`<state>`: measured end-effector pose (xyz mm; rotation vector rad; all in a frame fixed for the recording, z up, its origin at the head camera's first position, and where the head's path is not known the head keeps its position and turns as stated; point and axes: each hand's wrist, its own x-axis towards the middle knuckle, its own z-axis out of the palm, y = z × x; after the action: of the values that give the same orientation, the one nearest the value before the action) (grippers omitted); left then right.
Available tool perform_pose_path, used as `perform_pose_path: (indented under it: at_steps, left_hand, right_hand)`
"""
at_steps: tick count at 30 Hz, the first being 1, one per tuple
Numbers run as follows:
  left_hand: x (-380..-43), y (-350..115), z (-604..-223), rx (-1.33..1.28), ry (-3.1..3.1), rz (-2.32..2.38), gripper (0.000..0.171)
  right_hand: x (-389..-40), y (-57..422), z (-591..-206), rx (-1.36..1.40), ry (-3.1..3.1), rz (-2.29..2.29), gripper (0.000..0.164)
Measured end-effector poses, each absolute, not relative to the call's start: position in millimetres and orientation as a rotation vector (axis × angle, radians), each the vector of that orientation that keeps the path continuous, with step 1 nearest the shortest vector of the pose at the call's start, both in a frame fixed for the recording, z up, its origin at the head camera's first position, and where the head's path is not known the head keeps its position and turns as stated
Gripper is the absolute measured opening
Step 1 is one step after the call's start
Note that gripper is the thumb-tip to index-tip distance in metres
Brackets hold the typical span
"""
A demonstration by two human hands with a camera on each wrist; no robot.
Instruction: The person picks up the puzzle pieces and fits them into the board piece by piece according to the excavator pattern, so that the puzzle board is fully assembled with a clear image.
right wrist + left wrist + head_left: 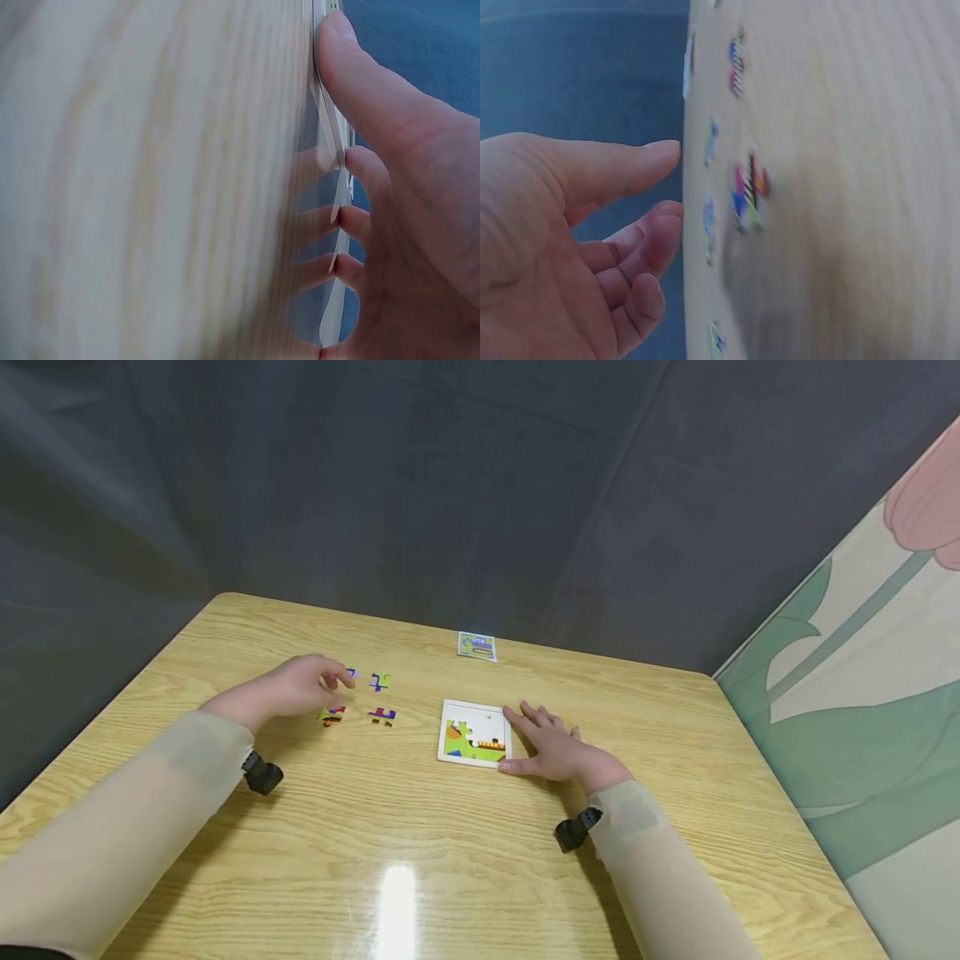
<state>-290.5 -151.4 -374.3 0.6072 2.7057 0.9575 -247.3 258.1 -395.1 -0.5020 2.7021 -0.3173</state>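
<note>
My left hand [300,685] hovers over loose jigsaw pieces at the left of the table, thumb and fingers apart with nothing between them. In the left wrist view, a red, blue and green jigsaw piece [750,193] lies just beyond the fingertips, slightly blurred. My right hand [553,750] rests with spread fingers at the right edge of a white-framed puzzle board [441,735]. Its thumb [352,52] touches the board's near corner. Green and orange picture parts fill the lower and left areas of the board, while its upper right shows white.
Nearby lie a purple-green jigsaw piece [380,682] and a striped jigsaw piece [382,717]. A small picture card [477,646] lies at the table's back edge. Behind the wooden table [465,835] hangs a dark curtain [420,485]; a tulip-patterned cloth [847,693] stands at the right.
</note>
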Motion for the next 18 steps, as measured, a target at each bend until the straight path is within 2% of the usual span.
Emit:
perform_pose_path:
  at_steps: [9,18]
  left_hand:
    - [-285,-164,-383,0.542,2.634,0.95,0.037]
    - [-287,-162,-388,0.559,2.648,0.929,0.033]
  right_hand:
    - [-247,258,-395,-0.501,2.701,-0.323,0.098]
    - [-247,258,-395,-0.496,2.696,-0.33,0.097]
